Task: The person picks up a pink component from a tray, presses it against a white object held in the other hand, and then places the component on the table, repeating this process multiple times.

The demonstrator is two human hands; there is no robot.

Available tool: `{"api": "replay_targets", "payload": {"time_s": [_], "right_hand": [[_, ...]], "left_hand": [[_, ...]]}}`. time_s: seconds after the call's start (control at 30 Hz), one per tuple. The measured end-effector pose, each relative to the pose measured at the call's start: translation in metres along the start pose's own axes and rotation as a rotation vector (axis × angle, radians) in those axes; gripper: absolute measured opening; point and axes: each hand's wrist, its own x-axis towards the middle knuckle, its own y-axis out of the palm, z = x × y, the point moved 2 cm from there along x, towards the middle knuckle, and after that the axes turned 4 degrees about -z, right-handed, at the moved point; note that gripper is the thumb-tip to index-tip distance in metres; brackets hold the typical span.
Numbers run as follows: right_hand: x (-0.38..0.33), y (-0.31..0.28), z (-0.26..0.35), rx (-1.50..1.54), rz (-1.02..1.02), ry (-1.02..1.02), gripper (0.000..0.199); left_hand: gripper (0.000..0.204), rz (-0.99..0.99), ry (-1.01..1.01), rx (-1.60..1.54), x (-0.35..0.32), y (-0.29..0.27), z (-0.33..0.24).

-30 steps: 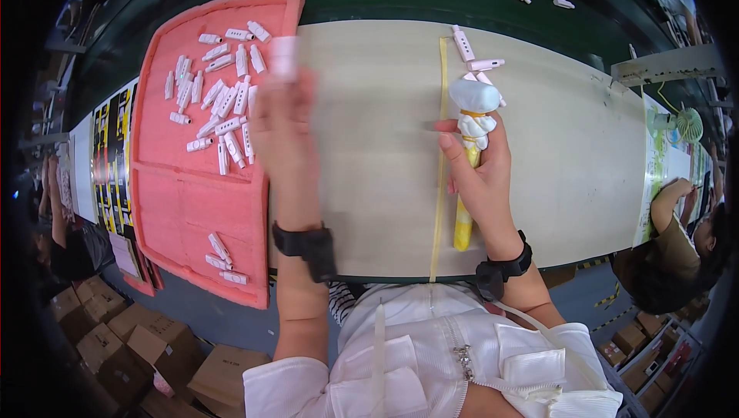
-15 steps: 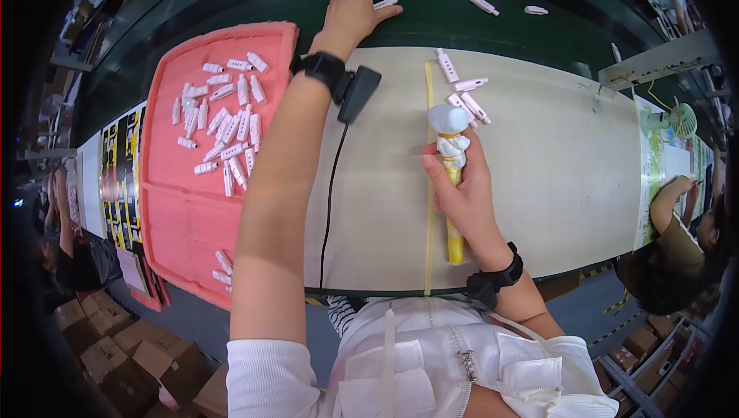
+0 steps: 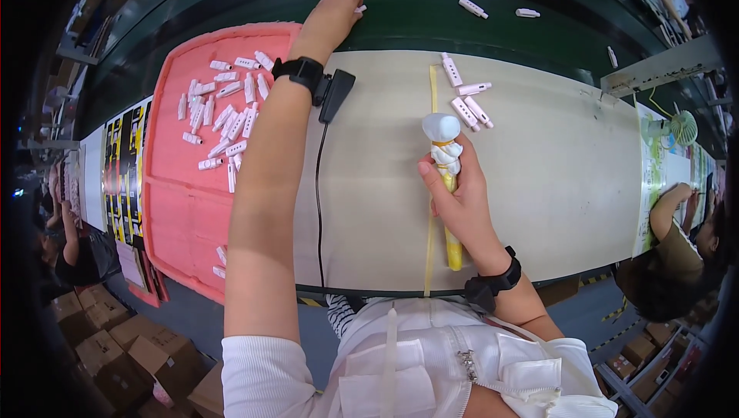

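My right hand grips a yellow pen topped with a white figure head, held upright over the beige table. My left hand reaches far across onto the dark green conveyor belt, its fingers closed over a small white plastic piece. A black wrist device with a cable sits on that arm. Several more white pieces lie just beyond the pen.
A pink foam tray at left holds several white pieces. More white pieces ride the belt. A yellow strip runs across the table. Another person sits at right; cardboard boxes stand below left.
My left arm has stretched from the table out to the conveyor belt and closed on a white piece there. My right hand keeps holding the pen, shifted slightly.
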Motion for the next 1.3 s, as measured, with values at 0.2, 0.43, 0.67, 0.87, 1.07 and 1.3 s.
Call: {"api": "replay_targets", "payload": {"time_s": [0.2, 0.43, 0.67, 0.87, 1.07, 1.3], "right_hand": [[-0.001, -0.005, 0.003, 0.029, -0.058, 0.024, 0.051], [-0.006, 0.003, 0.002, 0.000, 0.056, 0.063, 0.048], [-0.003, 0.010, -0.007, -0.373, 0.041, -0.187, 0.049], [-0.009, 0.007, 0.006, -0.397, 0.007, -0.132, 0.052], [-0.005, 0.015, 0.001, -0.449, 0.092, -0.093, 0.050], [0.009, -0.004, -0.009, -0.397, -0.153, -0.236, 0.048]], "left_hand": [[0.020, -0.063, -0.277, -0.721, -0.075, -0.045, -0.090], [0.027, 0.039, -0.482, -1.054, -0.172, -0.044, -0.148], [0.030, -0.167, -0.380, -0.607, -0.178, -0.048, -0.153], [0.021, -0.114, -0.303, -0.628, -0.179, -0.045, -0.149], [0.015, -0.126, -0.327, -0.660, -0.182, -0.043, -0.150], [0.022, -0.108, -0.299, -0.685, -0.178, -0.049, -0.155]]}}
